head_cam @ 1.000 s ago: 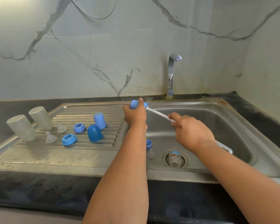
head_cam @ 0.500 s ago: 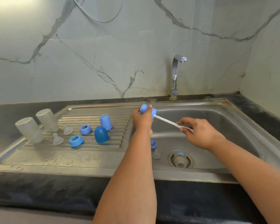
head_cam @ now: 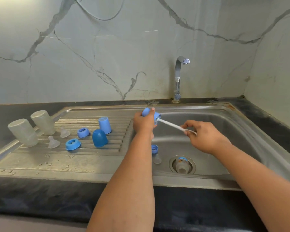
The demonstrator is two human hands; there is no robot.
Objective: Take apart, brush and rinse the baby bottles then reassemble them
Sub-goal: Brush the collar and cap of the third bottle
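My chrome faucet [head_cam: 178,77] rises at the tabletop's [head_cam: 40,195] back edge, against a veined marble wall [head_cam: 107,47].

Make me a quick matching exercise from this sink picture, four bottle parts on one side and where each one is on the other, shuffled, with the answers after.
Things:
1. light blue cap
2. dark blue dome cap
3. small bottle
4. brush handle

Places:
A. lying over the drain in the sink basin
B. gripped in the left hand
C. pinched by the right hand
D. standing on the ribbed drainboard

Pairs: 1-B, 2-D, 3-A, 4-C
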